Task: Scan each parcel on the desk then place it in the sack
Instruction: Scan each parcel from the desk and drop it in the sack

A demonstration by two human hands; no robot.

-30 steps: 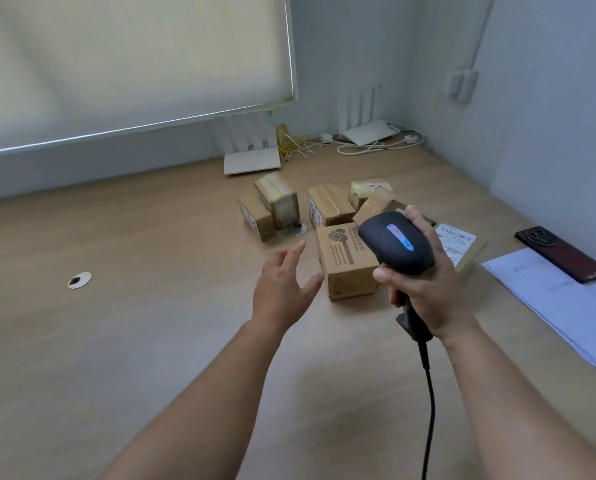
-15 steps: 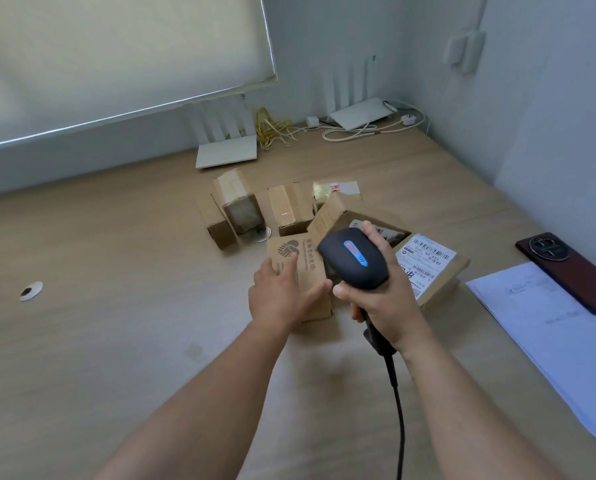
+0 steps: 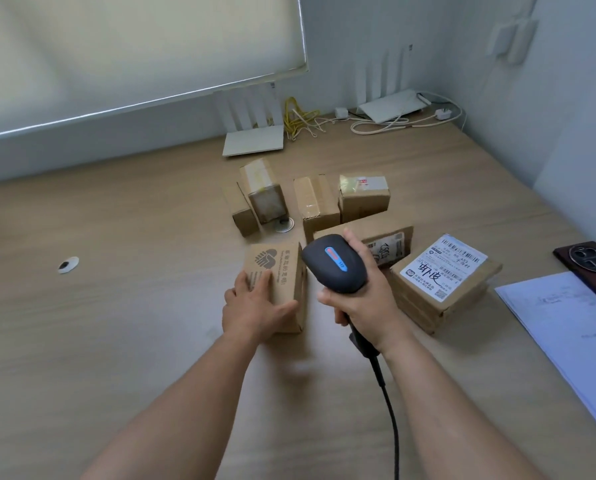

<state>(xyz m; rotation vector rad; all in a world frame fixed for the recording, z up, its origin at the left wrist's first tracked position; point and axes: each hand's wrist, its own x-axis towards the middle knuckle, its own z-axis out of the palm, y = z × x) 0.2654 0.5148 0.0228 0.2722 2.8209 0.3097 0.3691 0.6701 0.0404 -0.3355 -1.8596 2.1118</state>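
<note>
Resting at the bench [image 3: 116,341] centre, a small printed box [image 3: 279,271] is covered on its near left corner by the left hand [image 3: 251,310], fingers spread over the top and thumb laid against the near face. A scanner [image 3: 334,263] is clamped in the right hand [image 3: 362,303] at 3 o'clock of it. More boxes are grouped at 12 o'clock; a labelled parcel [image 3: 445,282] lies at 3 o'clock. Stiff cardboard, judged light; best taken across opposite side faces. No sack is seen.
</note>
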